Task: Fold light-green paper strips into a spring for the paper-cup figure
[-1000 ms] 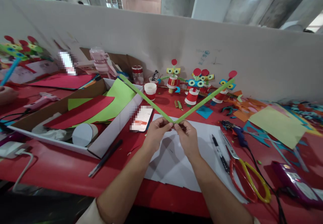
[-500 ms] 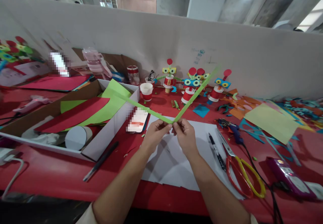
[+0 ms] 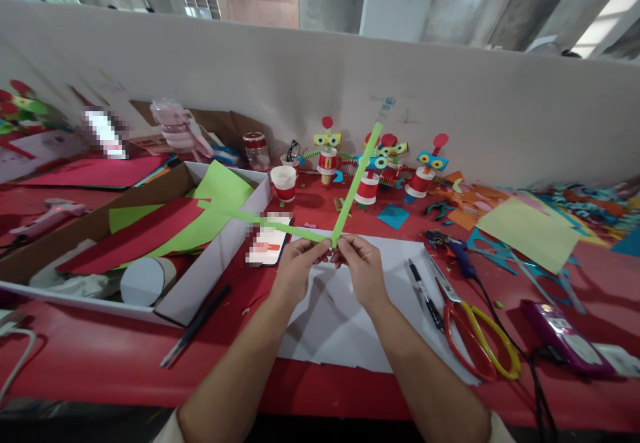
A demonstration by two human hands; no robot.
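Two arms of light green paper strip meet at a corner between my hands; whether it is one folded strip or two is hard to tell. My left hand (image 3: 296, 268) pinches the corner beside the left arm of the green paper strip (image 3: 295, 231), which reaches out over the phone and the box. With thumb and fingers closed, my right hand (image 3: 364, 266) grips the same corner, where the other arm rises up and slightly right. Beneath both hands lies white paper (image 3: 345, 323).
A white box (image 3: 205, 266) with coloured paper stands left, a phone (image 3: 270, 243) beside it. Right are a pen (image 3: 426, 295), scissors (image 3: 473, 336) and a glue gun (image 3: 463, 256) with its cord. Paper-cup robot figures (image 3: 327, 160) line the back wall.
The right-hand arm of the strip has swung to the left and stands steeper. My fingers have shifted slightly at the corner. The view has turned a little.
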